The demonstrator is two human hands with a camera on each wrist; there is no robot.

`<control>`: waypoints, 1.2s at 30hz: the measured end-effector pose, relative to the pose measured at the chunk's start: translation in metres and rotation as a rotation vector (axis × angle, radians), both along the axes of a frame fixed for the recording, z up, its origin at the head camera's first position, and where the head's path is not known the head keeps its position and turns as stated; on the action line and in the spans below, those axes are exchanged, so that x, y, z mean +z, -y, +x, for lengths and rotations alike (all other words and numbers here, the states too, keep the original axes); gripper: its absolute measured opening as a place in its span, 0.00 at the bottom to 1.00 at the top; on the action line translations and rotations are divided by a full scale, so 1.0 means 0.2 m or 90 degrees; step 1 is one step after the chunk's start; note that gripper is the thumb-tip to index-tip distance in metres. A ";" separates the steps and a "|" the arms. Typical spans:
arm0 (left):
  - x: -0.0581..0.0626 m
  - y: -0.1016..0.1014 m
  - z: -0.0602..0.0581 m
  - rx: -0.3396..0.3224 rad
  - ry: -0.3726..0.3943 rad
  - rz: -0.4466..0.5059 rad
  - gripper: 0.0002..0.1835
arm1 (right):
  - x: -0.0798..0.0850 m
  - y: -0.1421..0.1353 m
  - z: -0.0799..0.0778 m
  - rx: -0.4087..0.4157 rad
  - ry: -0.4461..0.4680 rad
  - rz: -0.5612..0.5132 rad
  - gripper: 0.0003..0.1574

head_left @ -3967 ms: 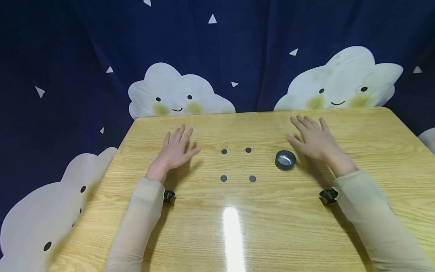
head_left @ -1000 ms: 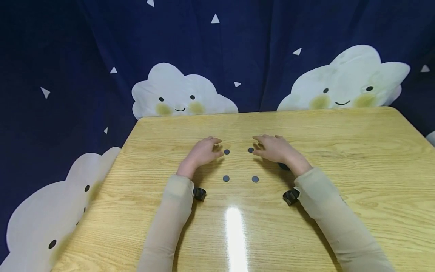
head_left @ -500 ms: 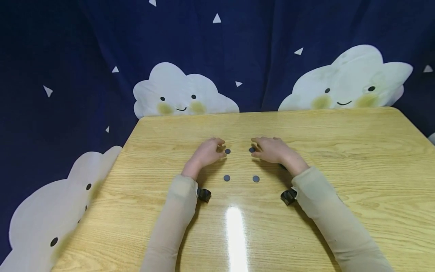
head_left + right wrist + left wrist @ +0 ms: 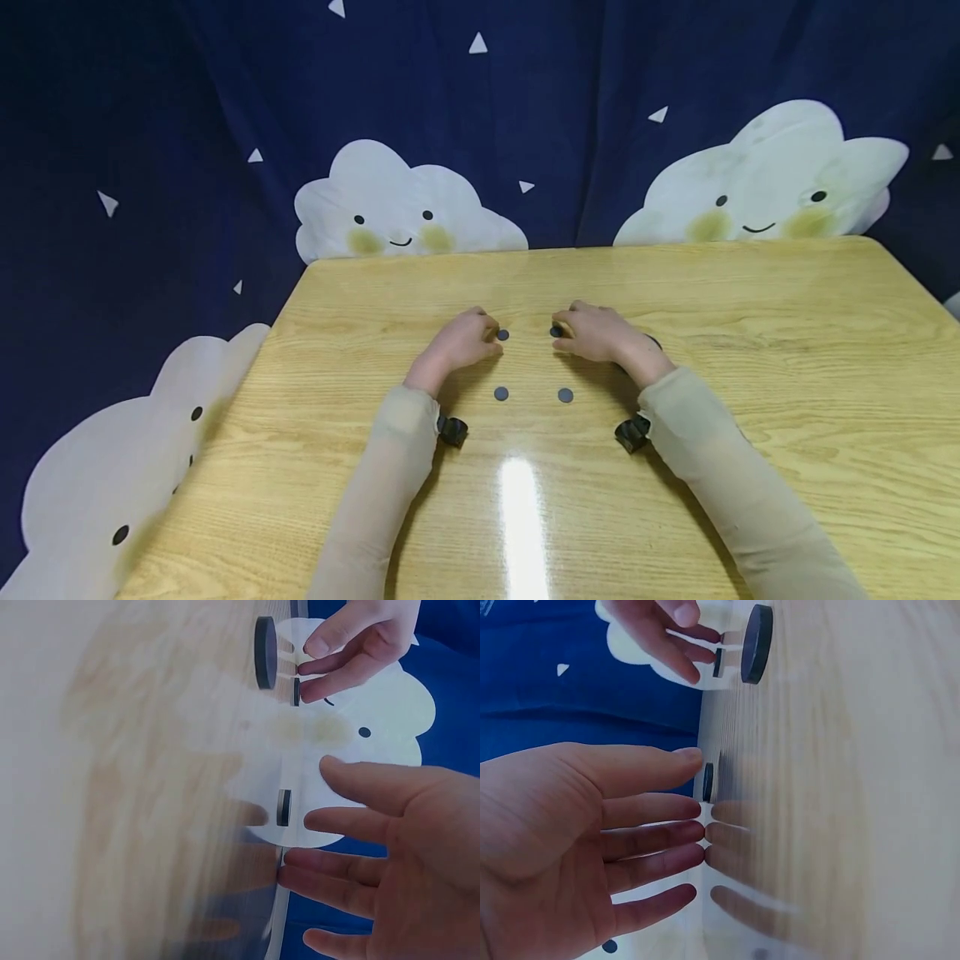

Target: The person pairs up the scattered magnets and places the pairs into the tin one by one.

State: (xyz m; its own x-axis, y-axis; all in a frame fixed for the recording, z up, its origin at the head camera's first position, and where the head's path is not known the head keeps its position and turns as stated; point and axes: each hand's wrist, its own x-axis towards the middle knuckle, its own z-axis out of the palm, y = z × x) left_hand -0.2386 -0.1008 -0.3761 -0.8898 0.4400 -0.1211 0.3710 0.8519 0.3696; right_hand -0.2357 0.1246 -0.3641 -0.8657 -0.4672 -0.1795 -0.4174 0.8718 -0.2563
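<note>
Several flat, dark grey round discs lie on the wooden table in a square pattern. My left hand [image 4: 459, 340] is at the far left disc [image 4: 503, 335], and in the left wrist view its thumb and fingers reach out either side of that disc [image 4: 709, 782]. At the far right disc [image 4: 557, 331], my right hand [image 4: 597, 333] has thumb and index finger spread around it; a gap shows there in the right wrist view. Closer to me lie the near left disc [image 4: 501, 393] and near right disc [image 4: 566, 395], both untouched.
A dark round tin [image 4: 655, 342] is mostly hidden behind the right wrist. The wooden table [image 4: 787, 333] ends at a dark blue curtain [image 4: 555, 125] printed with clouds. Both wrists carry a small black camera, such as the left camera [image 4: 453, 432].
Both hands have come inward from the sides to the two far discs, their fingers drawing nearer together. The right wrist now covers most of the tin. The discs stay where they were.
</note>
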 end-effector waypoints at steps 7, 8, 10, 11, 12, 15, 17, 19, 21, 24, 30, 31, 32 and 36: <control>0.00 -0.02 -0.01 -0.017 -0.021 -0.033 0.19 | 0.00 0.02 0.00 0.016 -0.023 0.029 0.30; 0.00 -0.02 -0.01 -0.018 -0.020 -0.033 0.19 | -0.01 0.02 -0.01 0.018 -0.026 0.033 0.29; 0.00 -0.03 -0.01 -0.019 -0.017 -0.032 0.19 | -0.01 0.03 -0.01 0.017 -0.029 0.040 0.28; 0.00 -0.03 -0.01 -0.018 -0.015 -0.032 0.19 | -0.01 0.03 -0.01 0.018 -0.033 0.043 0.27; 0.01 -0.03 -0.01 -0.017 -0.012 -0.031 0.19 | 0.00 0.03 -0.01 0.020 -0.037 0.044 0.26; 0.01 -0.04 -0.01 -0.013 -0.009 -0.032 0.20 | 0.00 0.03 -0.01 0.022 -0.045 0.043 0.22; 0.01 -0.04 -0.01 -0.012 -0.011 -0.035 0.20 | -0.01 0.03 -0.01 0.023 -0.050 0.040 0.20; 0.01 -0.05 -0.01 -0.010 -0.011 -0.035 0.21 | -0.01 0.03 -0.01 0.023 -0.052 0.037 0.20; 0.01 -0.05 -0.01 -0.010 -0.012 -0.036 0.21 | -0.01 0.03 -0.01 0.023 -0.053 0.034 0.19; 0.00 -0.05 -0.01 -0.010 -0.013 -0.034 0.20 | -0.01 0.03 -0.01 0.020 -0.055 0.029 0.18; 0.00 -0.06 -0.01 -0.025 -0.014 -0.024 0.19 | -0.01 0.04 -0.01 0.015 -0.071 0.018 0.13; 0.00 -0.06 -0.01 -0.028 -0.016 -0.025 0.19 | -0.01 0.05 0.00 0.014 -0.074 0.016 0.12; 0.00 -0.06 -0.01 -0.030 -0.015 -0.025 0.19 | -0.01 0.05 0.00 0.015 -0.078 0.013 0.11; 0.00 -0.07 -0.01 -0.037 -0.017 -0.032 0.18 | -0.01 0.07 0.00 0.014 -0.093 0.015 0.07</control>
State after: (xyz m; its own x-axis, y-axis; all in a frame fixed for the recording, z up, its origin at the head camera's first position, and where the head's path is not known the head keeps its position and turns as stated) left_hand -0.2405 -0.0873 -0.3754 -0.8663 0.4847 -0.1211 0.4290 0.8459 0.3169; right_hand -0.2356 0.1107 -0.3671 -0.8732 -0.4833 -0.0634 -0.4676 0.8673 -0.1710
